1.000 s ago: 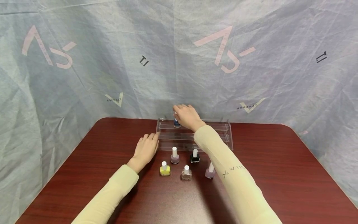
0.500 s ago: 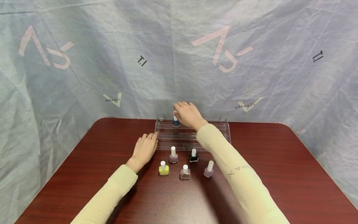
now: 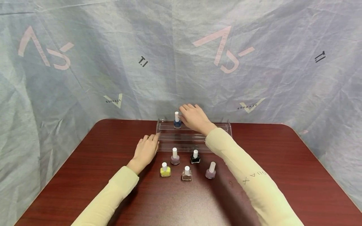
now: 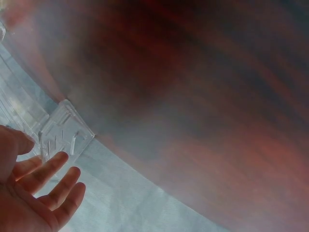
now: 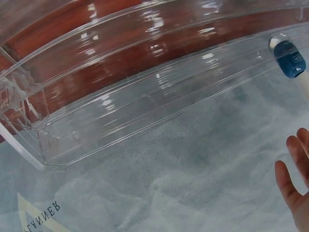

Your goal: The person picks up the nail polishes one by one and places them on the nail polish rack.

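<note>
A clear acrylic tiered rack point(image 3: 181, 146) stands at the back of the table. On its top tier, towards the left, a blue nail polish bottle point(image 3: 177, 123) with a white cap stands upright. My right hand point(image 3: 195, 118) is just right of that bottle, its fingers loose; the right wrist view shows a gap between the fingers point(image 5: 286, 181) and the blue bottle point(image 5: 290, 59). My left hand point(image 3: 145, 151) rests at the rack's left end, fingers relaxed beside the clear end panel point(image 4: 65, 135).
In front of the rack stand a yellow polish bottle point(image 3: 165, 171), a mauve one point(image 3: 175, 159), a black one point(image 3: 195, 158), a pinkish-beige one point(image 3: 187, 175) and another mauve one point(image 3: 210, 173). A grey cloth point(image 3: 158, 56) hangs behind the dark red table point(image 3: 158, 204).
My right hand has let go of the blue nail polish bottle and drawn slightly to the right. The bottle stays on the top tier. My left hand keeps its place at the rack's end.
</note>
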`<state>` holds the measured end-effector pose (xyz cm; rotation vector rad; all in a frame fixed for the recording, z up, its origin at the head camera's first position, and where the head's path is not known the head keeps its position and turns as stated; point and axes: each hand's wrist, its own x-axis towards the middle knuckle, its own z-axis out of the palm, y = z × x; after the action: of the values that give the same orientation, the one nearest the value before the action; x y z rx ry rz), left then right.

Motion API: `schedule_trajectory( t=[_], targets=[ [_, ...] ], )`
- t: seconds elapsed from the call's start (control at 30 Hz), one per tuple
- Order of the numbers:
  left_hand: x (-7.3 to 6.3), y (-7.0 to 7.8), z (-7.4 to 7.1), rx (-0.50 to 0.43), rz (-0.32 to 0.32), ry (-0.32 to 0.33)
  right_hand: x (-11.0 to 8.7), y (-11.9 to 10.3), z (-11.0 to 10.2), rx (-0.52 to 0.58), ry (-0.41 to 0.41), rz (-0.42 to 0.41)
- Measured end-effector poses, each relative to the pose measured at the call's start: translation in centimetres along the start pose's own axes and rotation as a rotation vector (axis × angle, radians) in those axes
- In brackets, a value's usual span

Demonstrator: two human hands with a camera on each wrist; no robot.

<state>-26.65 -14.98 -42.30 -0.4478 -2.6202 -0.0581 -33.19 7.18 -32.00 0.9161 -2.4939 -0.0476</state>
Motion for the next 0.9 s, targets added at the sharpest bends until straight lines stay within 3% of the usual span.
schedule_trajectory(
  t=[0.9],
  targets=[
    [0.0, 0.0, -0.1, -0.006, -0.010, -0.005, -5.0, 0.1, 0.6, 0.050, 0.055, -0.063]
  ],
)
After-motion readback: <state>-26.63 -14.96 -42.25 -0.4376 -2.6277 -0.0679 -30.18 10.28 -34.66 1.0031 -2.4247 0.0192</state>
